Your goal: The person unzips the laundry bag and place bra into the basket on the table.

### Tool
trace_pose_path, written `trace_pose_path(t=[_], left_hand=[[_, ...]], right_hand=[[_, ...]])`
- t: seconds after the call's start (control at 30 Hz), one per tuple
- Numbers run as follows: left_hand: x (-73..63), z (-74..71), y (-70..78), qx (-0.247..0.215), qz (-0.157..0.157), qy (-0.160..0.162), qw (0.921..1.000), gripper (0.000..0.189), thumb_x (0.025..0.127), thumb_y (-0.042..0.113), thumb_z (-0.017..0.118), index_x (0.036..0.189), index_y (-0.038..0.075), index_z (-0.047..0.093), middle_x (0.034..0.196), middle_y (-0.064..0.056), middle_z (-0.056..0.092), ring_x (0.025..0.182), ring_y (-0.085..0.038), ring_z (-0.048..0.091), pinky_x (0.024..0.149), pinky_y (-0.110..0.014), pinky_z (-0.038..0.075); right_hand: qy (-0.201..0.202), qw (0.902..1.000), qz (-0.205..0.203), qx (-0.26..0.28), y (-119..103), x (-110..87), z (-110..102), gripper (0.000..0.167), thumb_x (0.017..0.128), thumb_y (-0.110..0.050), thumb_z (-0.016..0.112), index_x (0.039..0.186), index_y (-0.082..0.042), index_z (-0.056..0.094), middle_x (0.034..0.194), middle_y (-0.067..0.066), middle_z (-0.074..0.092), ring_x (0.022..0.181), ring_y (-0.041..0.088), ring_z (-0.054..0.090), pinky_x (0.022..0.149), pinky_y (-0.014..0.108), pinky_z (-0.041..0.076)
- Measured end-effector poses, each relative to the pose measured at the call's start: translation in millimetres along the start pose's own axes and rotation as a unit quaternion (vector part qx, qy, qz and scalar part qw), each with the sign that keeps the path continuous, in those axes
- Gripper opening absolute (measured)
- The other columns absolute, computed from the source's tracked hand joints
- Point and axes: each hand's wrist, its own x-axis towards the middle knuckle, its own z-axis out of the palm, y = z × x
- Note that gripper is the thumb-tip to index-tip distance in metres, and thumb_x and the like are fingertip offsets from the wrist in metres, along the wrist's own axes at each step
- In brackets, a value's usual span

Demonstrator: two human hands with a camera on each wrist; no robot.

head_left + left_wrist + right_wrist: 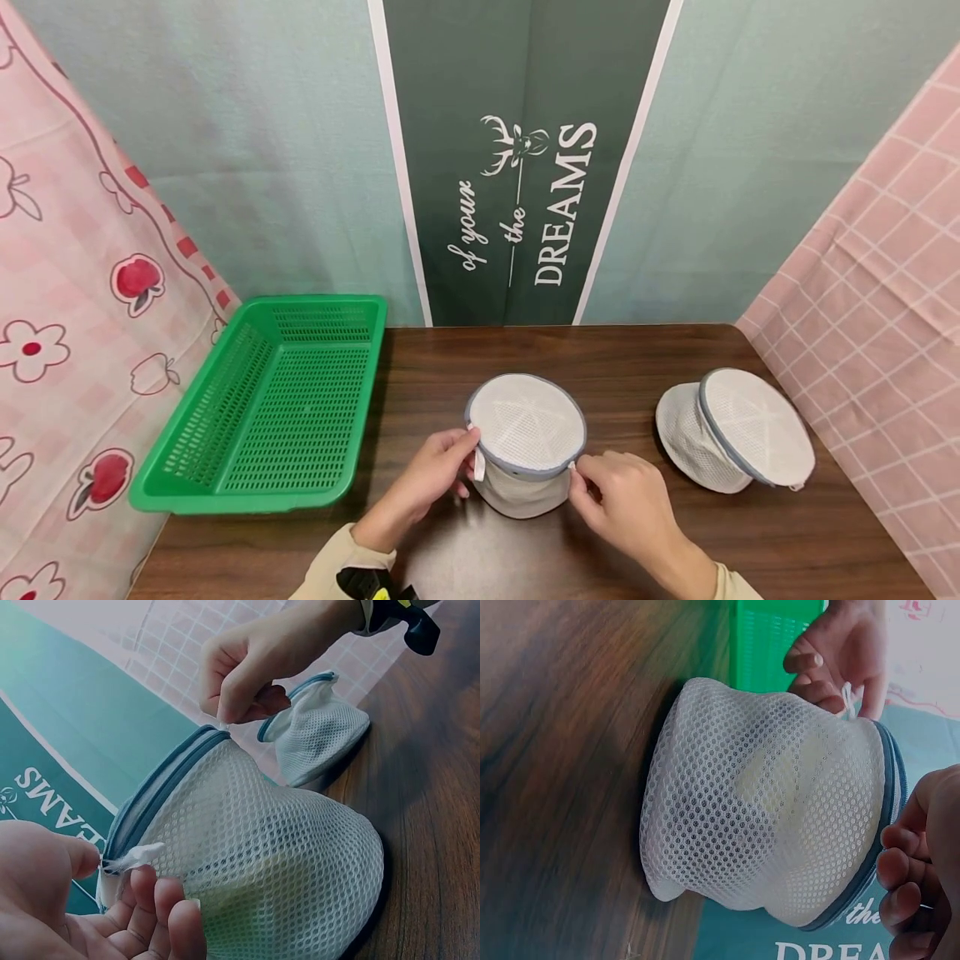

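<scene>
A white mesh bag [532, 421] with a grey-blue zipped rim stands at the lower middle of the head view, round top facing up, on a dark brown wooden table [615, 358]. At its left edge, the left hand [437, 465] pinches the rim between thumb and fingers, beside a small white tab [479, 465]. At its right edge, the right hand [628, 502] has thumb and forefinger pressed together on the end of the rim. In both wrist views, something pale yellow-green shows faintly through the mesh; what it is cannot be told. A second mesh bag [753, 425] lies tilted at the lower right, apart from the hands. A green plastic basket [300, 408] fills the lower left. Behind hangs a dark green panel [457, 83] with sideways white lettering, including "DREAMS", and a deer's head.
</scene>
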Motion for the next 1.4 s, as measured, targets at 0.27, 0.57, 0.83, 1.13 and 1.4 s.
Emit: trace_pose_path(t=[0.27,0.57,0.83,1.13,1.4], left_hand=[[-4.4,1.1,1.5,0.007,-0.015,-0.038,0.9991,0.039,0.108,0.031,0.049,0.087,0.000,0.059,0.072,-0.001,0.057,0.067,-0.012,0.056,0.049,-0.020,0.048],[-8.8,5.7,4.9,0.002,-0.020,-0.073,0.9971,0.041,0.108,0.030,0.049,0.094,-0.006,0.062,0.076,-0.001,0.058,0.068,-0.010,0.058,0.051,-0.020,0.049],[-13.3,14.0,4.4,-0.002,-0.031,-0.109,0.9935,0.046,0.109,0.030,0.047,0.101,-0.012,0.063,0.075,0.000,0.058,0.067,-0.010,0.057,0.050,-0.019,0.048],[-16.1,23.1,6.3,0.009,-0.031,-0.136,0.9902,0.049,0.110,0.032,0.046,0.102,-0.013,0.064,0.074,0.001,0.058,0.067,-0.009,0.058,0.049,-0.018,0.046],[-16.2,29.4,6.7,0.015,-0.034,-0.140,0.9894,0.051,0.109,0.033,0.046,0.101,-0.014,0.064,0.074,0.000,0.060,0.067,-0.011,0.059,0.049,-0.019,0.047]], right_hand=[[0.001,0.9999,0.011,0.007,-5,-0.5,2,0.029,0.079,-0.020,0.057,0.057,-0.025,0.040,0.057,-0.017,0.028,0.050,0.002,0.027,0.045,0.018,0.021],[0.006,0.9998,0.013,0.011,-8,-0.8,3,0.029,0.080,-0.022,0.058,0.057,-0.024,0.042,0.056,-0.016,0.029,0.049,0.003,0.029,0.044,0.020,0.022],[-0.003,0.9996,0.021,0.018,-10,-2.9,4,0.028,0.080,-0.021,0.059,0.058,-0.024,0.042,0.056,-0.016,0.029,0.050,0.001,0.028,0.045,0.018,0.022],[0.017,0.9992,0.007,0.034,-15,-0.3,5,0.029,0.078,-0.020,0.063,0.057,-0.024,0.043,0.057,-0.017,0.030,0.050,-0.001,0.026,0.045,0.016,0.020],[0.013,0.9987,-0.005,0.049,-21,-1.4,7,0.029,0.080,-0.019,0.062,0.059,-0.025,0.042,0.057,-0.017,0.031,0.052,-0.003,0.026,0.047,0.014,0.018]])
